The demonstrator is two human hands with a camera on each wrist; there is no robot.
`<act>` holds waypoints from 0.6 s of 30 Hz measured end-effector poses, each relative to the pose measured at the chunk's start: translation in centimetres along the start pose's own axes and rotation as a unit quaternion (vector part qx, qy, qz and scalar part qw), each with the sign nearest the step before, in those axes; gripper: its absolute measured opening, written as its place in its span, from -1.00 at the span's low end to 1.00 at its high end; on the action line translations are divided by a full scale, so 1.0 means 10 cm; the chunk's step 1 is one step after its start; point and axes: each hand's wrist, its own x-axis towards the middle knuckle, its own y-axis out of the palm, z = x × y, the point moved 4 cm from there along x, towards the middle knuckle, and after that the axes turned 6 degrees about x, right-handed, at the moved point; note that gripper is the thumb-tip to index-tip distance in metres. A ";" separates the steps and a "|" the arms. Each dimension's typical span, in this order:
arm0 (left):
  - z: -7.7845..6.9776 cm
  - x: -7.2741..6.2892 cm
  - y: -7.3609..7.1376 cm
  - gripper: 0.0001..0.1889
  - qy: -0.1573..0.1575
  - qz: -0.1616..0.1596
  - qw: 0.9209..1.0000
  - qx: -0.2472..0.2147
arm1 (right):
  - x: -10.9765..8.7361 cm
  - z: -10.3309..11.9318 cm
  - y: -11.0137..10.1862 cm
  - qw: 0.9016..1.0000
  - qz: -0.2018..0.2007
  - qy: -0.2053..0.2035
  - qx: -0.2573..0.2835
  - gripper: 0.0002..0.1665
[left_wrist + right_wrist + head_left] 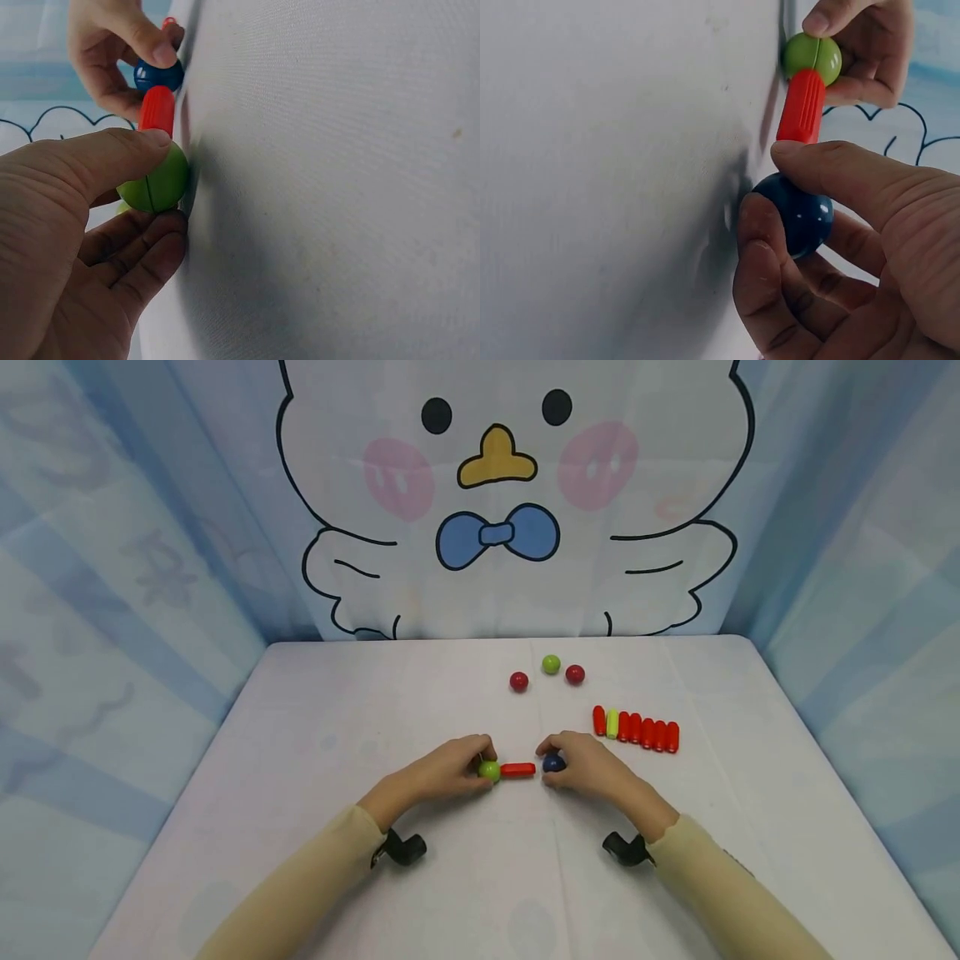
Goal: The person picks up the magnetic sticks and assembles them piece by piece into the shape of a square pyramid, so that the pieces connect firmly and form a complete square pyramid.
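In the head view my left hand (459, 766) pinches a green ball (489, 771) between thumb and fingers. A short red rod (517, 770) sticks out from that ball's right side. My right hand (588, 767) grips a dark blue ball (554, 763) just past the rod's free end, with a small gap between them in this view. The left wrist view shows the thumb across the green ball (157, 182), its seam line visible. In the right wrist view the thumb and curled fingers surround the blue ball (799, 214), close by the ribbed red rod (801, 109).
Behind the hands lie two red balls (519, 682) and a green ball (551, 664). To the right, several red rods (647, 732) and one yellow-green rod (612, 724) lie side by side in a row. A printed curtain (495, 585) hangs along the white table's (360, 693) back edge.
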 end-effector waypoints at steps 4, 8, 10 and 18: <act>0.00 0.00 0.00 -0.72 0.001 0.001 1.000 0.000 | -0.02 0.05 0.02 1.000 0.002 -0.006 0.006 -0.54; -0.01 0.00 0.00 -0.71 0.009 -0.002 1.000 0.004 | -0.03 0.07 0.02 1.000 -0.002 -0.001 0.008 -0.53; -0.01 -0.01 0.00 -0.71 0.013 -0.005 1.000 0.009 | -0.05 0.07 0.02 1.000 -0.007 0.004 0.011 -0.56; -0.03 -0.03 0.00 -0.72 0.008 -0.014 0.999 0.032 | -0.14 0.06 -0.08 0.998 -0.053 0.028 0.002 -0.69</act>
